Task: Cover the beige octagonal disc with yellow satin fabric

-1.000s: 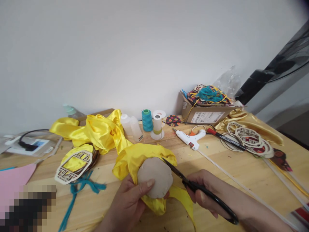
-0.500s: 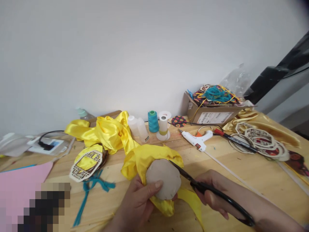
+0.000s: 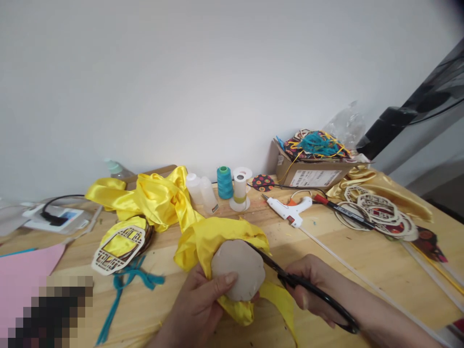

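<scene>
A roundish grey disc (image 3: pixel 237 270) lies against yellow satin fabric (image 3: pixel 213 237), and my left hand (image 3: pixel 205 299) pinches the two together, thumb on the disc's face. My right hand (image 3: pixel 308 285) grips black-handled scissors (image 3: pixel 322 296). Their dark blades reach along the disc's upper right edge, where the yellow cloth meets it; whether the tips are apart I cannot make out. A strip of the same fabric hangs below the disc on the right, and the cloth trails back to a crumpled yellow heap (image 3: pixel 159 198).
A white glue gun (image 3: pixel 290 210) and a marker (image 3: pixel 344 212) lie behind my right hand. Teal thread (image 3: pixel 224 182), plastic bottles (image 3: pixel 195 188) and a filled cardboard box (image 3: pixel 315 171) stand by the wall. Wooden cut-outs (image 3: pixel 119 251) and teal cord (image 3: pixel 116 290) are at left.
The whole view has shifted slightly, so things appear further left. The scissors' handle loop sits closer in to my right hand; my left hand's hold is the same.
</scene>
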